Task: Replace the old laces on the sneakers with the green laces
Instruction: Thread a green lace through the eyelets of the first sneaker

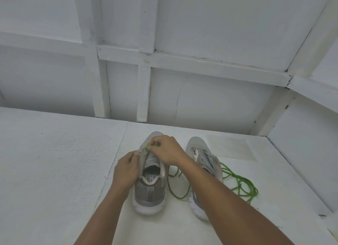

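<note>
**A:** How far along is the lacing?

**B:** Early, I'd judge. The first sneaker (150, 186) sits on the white surface (54, 162) with its heel toward the person. Green shows only at its eyelets nearest the toe. The rows above those, up to the collar, look bare, and I see no old lace in them.

**A:** What are the hands doing?

**B:** The right hand (168, 149) is over the first sneaker's toe end, thumb and forefinger pinching the green lace (146, 146) at those lowest eyelets. The left hand (126, 169) is on the first sneaker's left side, fingers curled round the eyelet flap to hold it.

**A:** And the rest of the lace?

**B:** A green strand (175, 190) loops on the surface just right of the first sneaker. More lies in a loose tangle (239, 182) further right. I cannot tell whether that is one lace or two, because the right forearm covers where they might join.

**A:** The second sneaker?

**B:** The second sneaker (201, 153) stands just right of the first sneaker, parallel to it, toe pointing away. I see nothing green threaded through it. The forearm hides its rear half, and whether any old lace remains there is too unclear to say.

**A:** So what is left?

**B:** Most of it, by my reading. The first sneaker needs the green lace worked up through its remaining eyelets, and then the second sneaker needs lacing in full.
</note>
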`<action>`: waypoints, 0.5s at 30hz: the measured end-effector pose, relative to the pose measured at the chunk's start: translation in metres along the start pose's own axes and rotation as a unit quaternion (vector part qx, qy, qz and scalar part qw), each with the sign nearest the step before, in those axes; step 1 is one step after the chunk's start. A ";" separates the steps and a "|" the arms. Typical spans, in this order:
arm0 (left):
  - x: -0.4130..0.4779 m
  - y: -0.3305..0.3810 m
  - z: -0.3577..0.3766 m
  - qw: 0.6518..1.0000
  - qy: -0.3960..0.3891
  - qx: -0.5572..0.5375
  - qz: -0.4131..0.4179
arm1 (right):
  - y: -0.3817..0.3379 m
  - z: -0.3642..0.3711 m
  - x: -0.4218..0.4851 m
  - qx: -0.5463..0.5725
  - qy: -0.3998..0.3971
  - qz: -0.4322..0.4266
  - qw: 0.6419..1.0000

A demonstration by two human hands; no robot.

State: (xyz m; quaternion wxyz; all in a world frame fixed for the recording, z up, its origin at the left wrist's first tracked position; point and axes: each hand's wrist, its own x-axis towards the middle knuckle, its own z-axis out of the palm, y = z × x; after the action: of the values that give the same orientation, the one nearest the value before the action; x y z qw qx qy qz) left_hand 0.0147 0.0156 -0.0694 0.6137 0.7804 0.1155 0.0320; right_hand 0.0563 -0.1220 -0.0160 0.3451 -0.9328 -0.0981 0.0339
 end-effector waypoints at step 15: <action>0.003 -0.007 0.001 0.997 0.004 -0.052 -0.049 | 0.000 0.017 -0.004 -0.054 0.022 0.008 0.998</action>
State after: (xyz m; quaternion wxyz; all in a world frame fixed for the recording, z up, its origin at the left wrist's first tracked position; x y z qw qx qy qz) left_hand 0.0167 0.0171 -0.0768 0.6536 0.7408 0.1545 0.0109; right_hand 0.0502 -0.1117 -0.0285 0.2959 -0.9514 -0.0849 0.0106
